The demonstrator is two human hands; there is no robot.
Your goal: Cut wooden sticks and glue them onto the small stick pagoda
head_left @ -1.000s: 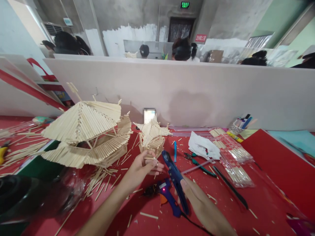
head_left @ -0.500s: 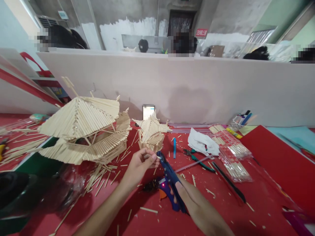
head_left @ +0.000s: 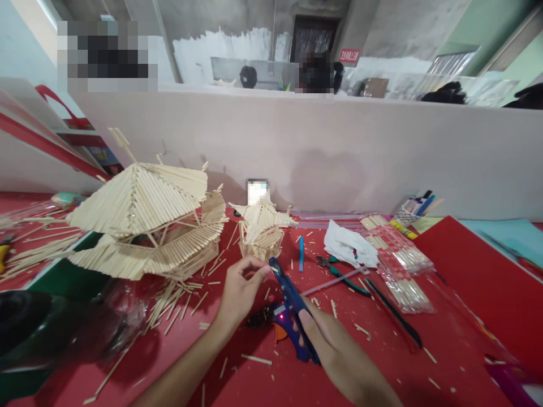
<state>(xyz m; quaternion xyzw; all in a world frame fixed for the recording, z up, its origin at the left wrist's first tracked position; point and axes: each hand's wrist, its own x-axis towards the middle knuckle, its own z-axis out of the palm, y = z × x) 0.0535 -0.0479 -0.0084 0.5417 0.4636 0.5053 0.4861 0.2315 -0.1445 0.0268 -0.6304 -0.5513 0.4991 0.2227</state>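
Observation:
My right hand (head_left: 335, 353) grips a blue glue gun (head_left: 292, 308) whose red light is on; its nozzle points up-left. My left hand (head_left: 241, 285) pinches a short wooden stick right at the nozzle tip. Just behind them stands a small stick pavilion model (head_left: 261, 229). A large two-tier stick pavilion (head_left: 144, 223) stands to the left on the red table (head_left: 466, 294).
Loose sticks (head_left: 178, 299) litter the table by the big model. Green-handled pliers (head_left: 341, 276), a blue pen (head_left: 301, 254), white tissue (head_left: 350, 249) and packets of sticks (head_left: 401, 268) lie right. A dark object (head_left: 46, 330) is front left. A white partition (head_left: 339, 152) backs the table; people sit beyond.
My left hand has closed to a pinch and met the glue gun's nozzle. The right hand and gun shifted slightly left and up. The view tilted down a little.

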